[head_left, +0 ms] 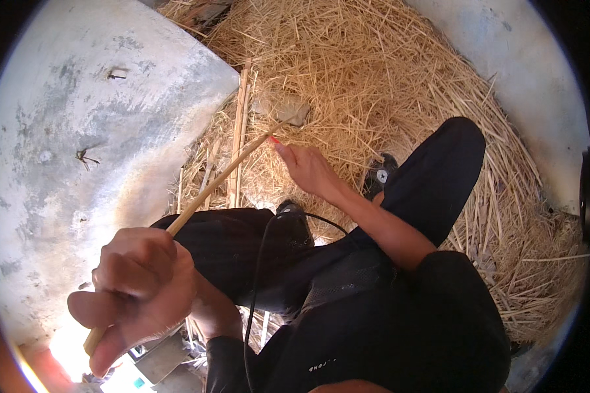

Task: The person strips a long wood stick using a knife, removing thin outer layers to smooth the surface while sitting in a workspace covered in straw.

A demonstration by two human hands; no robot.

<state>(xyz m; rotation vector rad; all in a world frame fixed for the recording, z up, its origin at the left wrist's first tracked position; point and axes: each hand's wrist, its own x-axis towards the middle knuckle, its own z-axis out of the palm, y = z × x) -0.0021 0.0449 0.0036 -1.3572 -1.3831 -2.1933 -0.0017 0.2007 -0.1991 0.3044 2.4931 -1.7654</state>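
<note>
My left hand [141, 285], close to the camera at the lower left, is closed in a fist round a long, thin wooden stick [224, 175]. The stick slants up and away to the right, its butt showing below my fist. Out at its far tip is my right hand [306, 170], fingers closed on a small red object [274, 140]. Most of that object is covered by the fingers, so its kind is unclear. It lies against or very near the stick's tip.
Loose straw [373, 72] covers the floor. Long wooden strips [240, 141] lie by a flat stone [282, 108]. A pale, stained wall [92, 118] rises on the left, another [524, 72] on the right. A black cable [254, 295] hangs across my dark trousers.
</note>
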